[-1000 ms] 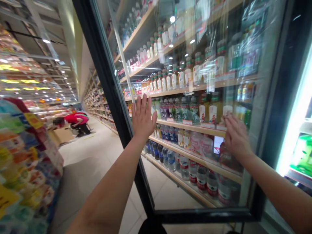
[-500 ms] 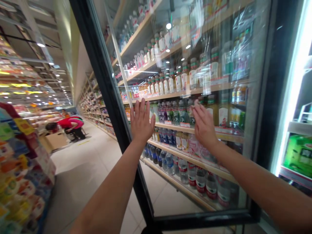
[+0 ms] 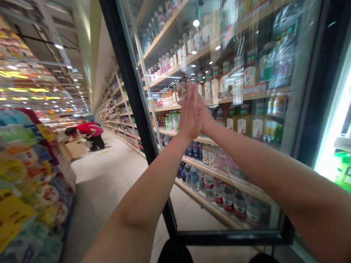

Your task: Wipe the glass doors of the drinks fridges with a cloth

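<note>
My left hand (image 3: 189, 115) and my right hand (image 3: 204, 113) meet palm to palm in front of a glass door (image 3: 263, 215). Their fingers are stretched out and point upward, and nothing shows between them. The right hand is partly hidden behind the left. Just left of the fingertips is a pale, blurred patch, perhaps a reflection in the glass; whether the fingertips touch the pane I cannot tell. Through the door I see shelves of drinks, among them juice bottles (image 3: 215, 86) with white labels and water bottles (image 3: 227, 197) with red labels low down.
The door's black frame (image 3: 134, 98) slants down on the left. Beyond it runs a tiled aisle (image 3: 109, 160). At left stands a display of packaged goods (image 3: 33, 168). A person in red (image 3: 89, 129) bends over a cardboard box (image 3: 75, 149). A lit cooler (image 3: 331, 128) is at right.
My hands were apart in front of the glass, fingers stretched; they have come together palm to palm and moved up. The view has shifted slightly left.
</note>
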A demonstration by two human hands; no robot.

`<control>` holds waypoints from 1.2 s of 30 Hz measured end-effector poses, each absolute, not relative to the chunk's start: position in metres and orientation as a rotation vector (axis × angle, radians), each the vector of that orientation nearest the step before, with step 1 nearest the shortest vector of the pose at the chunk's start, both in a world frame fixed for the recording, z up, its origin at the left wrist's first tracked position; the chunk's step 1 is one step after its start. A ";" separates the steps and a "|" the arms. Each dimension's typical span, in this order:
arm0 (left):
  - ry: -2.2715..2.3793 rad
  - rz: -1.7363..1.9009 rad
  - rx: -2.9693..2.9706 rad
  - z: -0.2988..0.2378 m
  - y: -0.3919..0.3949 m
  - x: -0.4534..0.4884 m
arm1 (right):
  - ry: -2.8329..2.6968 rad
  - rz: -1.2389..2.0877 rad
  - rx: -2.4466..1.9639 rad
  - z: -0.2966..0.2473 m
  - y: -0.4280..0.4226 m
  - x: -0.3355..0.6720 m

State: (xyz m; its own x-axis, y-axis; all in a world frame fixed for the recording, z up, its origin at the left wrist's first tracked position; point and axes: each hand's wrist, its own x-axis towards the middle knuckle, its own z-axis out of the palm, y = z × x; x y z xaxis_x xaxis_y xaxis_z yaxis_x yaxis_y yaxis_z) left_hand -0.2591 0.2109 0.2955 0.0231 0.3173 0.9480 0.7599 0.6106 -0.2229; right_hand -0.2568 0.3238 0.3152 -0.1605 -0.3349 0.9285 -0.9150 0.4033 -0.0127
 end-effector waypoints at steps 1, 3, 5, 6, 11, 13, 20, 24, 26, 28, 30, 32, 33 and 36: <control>-1.602 -0.464 -0.918 0.301 0.217 -0.260 | -1.725 0.751 1.086 0.321 0.330 -0.254; -1.667 -0.496 -0.878 0.305 0.221 -0.266 | -1.772 0.708 0.961 0.337 0.353 -0.246; -1.713 -0.461 -0.829 0.301 0.221 -0.271 | -1.804 0.602 0.800 0.356 0.384 -0.235; -1.724 -0.438 -0.797 0.297 0.220 -0.273 | -1.793 0.470 0.638 0.364 0.400 -0.229; -1.710 -0.464 -0.623 0.298 0.227 -0.268 | -1.822 0.028 0.112 0.363 0.456 -0.219; -1.706 -0.482 -0.569 0.313 0.230 -0.264 | -1.836 0.016 0.072 0.351 0.462 -0.224; -1.639 -0.588 -0.405 0.342 0.253 -0.268 | -1.803 0.045 0.082 0.339 0.460 -0.231; -1.709 -0.248 -0.630 0.327 0.270 -0.264 | -1.828 0.044 0.099 0.341 0.462 -0.229; -1.713 -0.078 -0.710 0.337 0.267 -0.261 | -1.823 0.041 0.074 0.341 0.462 -0.230; -1.723 -0.100 -0.621 0.358 0.259 -0.261 | -1.817 0.043 0.043 0.340 0.462 -0.232; -1.748 -0.245 -0.411 0.378 0.252 -0.264 | -1.828 0.051 0.029 0.340 0.462 -0.232; -1.766 -0.334 -0.279 0.383 0.251 -0.267 | -1.823 0.054 0.041 0.338 0.463 -0.232; -1.774 -0.320 -0.294 0.380 0.252 -0.269 | -1.812 0.047 0.060 0.337 0.464 -0.231; -1.758 -0.051 -0.613 0.361 0.257 -0.268 | -1.777 0.010 0.115 0.334 0.466 -0.230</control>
